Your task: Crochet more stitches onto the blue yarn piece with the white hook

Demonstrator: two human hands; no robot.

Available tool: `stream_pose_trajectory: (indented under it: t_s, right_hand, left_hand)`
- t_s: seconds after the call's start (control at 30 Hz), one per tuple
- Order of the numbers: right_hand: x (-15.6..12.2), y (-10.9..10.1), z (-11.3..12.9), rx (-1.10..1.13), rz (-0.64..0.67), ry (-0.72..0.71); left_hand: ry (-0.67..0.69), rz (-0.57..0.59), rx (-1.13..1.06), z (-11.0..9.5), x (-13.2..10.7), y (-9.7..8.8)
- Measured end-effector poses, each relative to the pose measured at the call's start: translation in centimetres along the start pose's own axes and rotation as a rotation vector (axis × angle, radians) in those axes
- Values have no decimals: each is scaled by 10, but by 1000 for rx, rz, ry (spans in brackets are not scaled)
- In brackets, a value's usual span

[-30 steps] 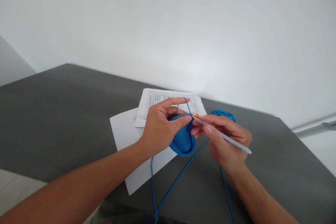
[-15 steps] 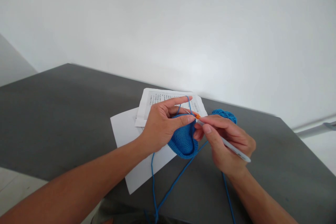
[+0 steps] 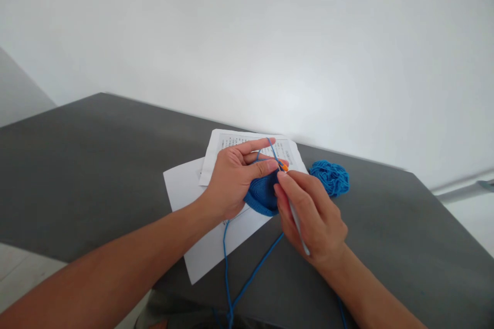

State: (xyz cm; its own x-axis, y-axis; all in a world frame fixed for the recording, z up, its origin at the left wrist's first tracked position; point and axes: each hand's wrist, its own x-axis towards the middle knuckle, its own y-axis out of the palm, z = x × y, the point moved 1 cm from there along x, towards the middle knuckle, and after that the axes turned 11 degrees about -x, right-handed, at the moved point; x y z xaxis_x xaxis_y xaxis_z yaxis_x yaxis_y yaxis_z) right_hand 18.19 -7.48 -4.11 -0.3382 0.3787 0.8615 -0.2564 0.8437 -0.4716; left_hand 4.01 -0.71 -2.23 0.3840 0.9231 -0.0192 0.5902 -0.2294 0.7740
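Observation:
Between thumb and fingers, my left hand pinches the upper edge of a blue crocheted piece. Its index finger is stretched out, with a strand of blue yarn looped over it. My right hand is closed around a crochet hook with a light grey handle, tilted up toward the left. The hook's tip meets the edge of the piece by my left thumb; the exact stitch is too small to make out. A small orange stitch marker sits at that edge. My right fingers partly hide the piece's right side.
A ball of blue yarn lies on the dark grey table, right of my hands. Under them are a printed sheet and a white paper. Yarn strands run down to the front edge. A white wall stands behind.
My right hand has moved left and turned, so the hook now points more steeply and its handle end is lower left. More of the yarn ball shows. My left hand has shifted slightly left.

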Motion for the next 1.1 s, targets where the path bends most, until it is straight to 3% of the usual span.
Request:
stream_pose_trajectory:
  t_s: [0.13,0.4,0.67,0.83,0.9,1.1]
  right_hand:
    - [-3,1,2,-56,-13,-57]
    - [5,-2,-3,6,-34,-44]
    - [-6,5,1,-53,-8,-63]
    - [-4,3,-8,7,-63,-102]
    - [-3,2,-11,95,-57,-59]
    - [-7,5,-14,474,-47,271]
  left_hand:
    - [-20,43,-30,-2,-2,0]
    - [206,26,159,2,-8,-1]
    - [-20,56,50,-4,-3,-2]
    - [-37,103,50,-10,-3,-2]
    - [-1,106,91,-11,-3,-3]
    - [109,90,232,-11,0,-6]
